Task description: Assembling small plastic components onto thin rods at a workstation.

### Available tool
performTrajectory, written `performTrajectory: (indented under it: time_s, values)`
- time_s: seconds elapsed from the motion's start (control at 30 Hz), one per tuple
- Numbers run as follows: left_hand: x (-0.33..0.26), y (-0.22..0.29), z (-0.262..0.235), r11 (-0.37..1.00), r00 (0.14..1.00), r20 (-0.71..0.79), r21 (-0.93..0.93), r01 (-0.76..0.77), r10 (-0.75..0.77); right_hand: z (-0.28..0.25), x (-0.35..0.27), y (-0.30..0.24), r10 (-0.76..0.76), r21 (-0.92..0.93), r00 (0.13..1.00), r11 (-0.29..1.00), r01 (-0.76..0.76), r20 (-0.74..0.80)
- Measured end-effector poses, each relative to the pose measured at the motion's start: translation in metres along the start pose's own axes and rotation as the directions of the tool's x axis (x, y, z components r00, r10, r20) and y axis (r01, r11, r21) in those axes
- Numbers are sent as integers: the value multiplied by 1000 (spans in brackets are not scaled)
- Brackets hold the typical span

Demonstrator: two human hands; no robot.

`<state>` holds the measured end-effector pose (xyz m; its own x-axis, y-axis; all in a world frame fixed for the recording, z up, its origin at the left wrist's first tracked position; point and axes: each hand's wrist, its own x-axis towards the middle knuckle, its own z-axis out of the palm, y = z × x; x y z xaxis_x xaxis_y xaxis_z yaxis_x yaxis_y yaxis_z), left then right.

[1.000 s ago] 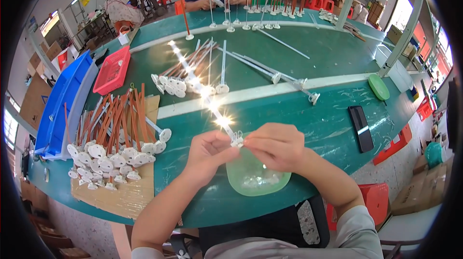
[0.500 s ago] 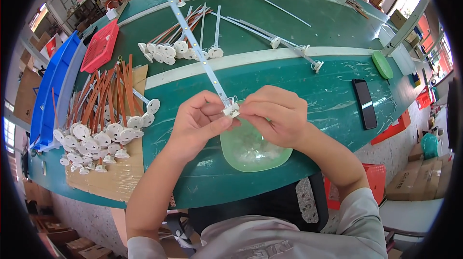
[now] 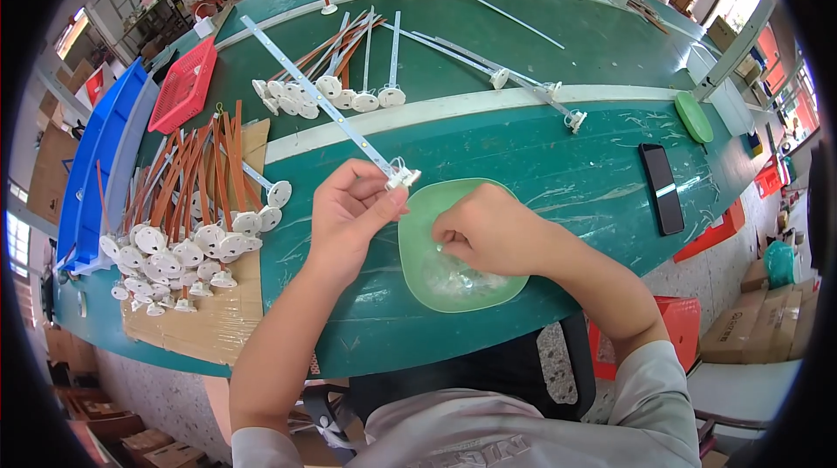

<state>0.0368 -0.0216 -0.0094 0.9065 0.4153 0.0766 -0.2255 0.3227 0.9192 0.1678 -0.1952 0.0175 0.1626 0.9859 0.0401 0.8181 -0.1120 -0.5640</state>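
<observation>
My left hand (image 3: 350,217) pinches a thin LED light strip (image 3: 324,105) by the white connector (image 3: 402,178) at its lower end, where fine wires loop out. The strip slants up and away to the left, with small yellowish chips along it. Over a light green plastic bowl (image 3: 412,274), my right hand (image 3: 493,228) is bent down with its fingers drawn together. Small clear pieces (image 3: 466,283) lie in that bowl. Something tiny and shiny shows at the right fingertips, too small to name.
Strips with round white bases (image 3: 166,261) are heaped on cardboard (image 3: 240,294) at left, beside a blue bin (image 3: 96,172) and a red basket (image 3: 185,83). More strips (image 3: 327,93) lie beyond. A phone (image 3: 661,189) and a green dish (image 3: 693,117) are at right.
My right hand has left the connector and dropped into the bowl. The left hand has shifted slightly left with the LED strip, whose far end has swung left and lower.
</observation>
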Motion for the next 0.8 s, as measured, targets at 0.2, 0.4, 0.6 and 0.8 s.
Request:
performTrajectory:
  time_s: [0.2, 0.4, 0.6, 0.8]
  values:
    - [-1, 0, 0, 991, 996, 78, 120, -55, 46, -5, 1, 4, -38, 109, 999, 994, 34, 32]
    - [-3, 6, 2, 994, 991, 79, -32, -102, 104, -16, -1, 8, -122, 197, 993, 973, 120, -3]
    - [-8, 5, 5, 994, 992, 63, 20, -111, 110, -21, -3, 3, -108, 279, 989, 951, 132, -99]
    - [-8, 5, 8, 986, 984, 70, -28, -164, 165, -10, 0, -4, -47, 443, 881, 851, 283, -471]
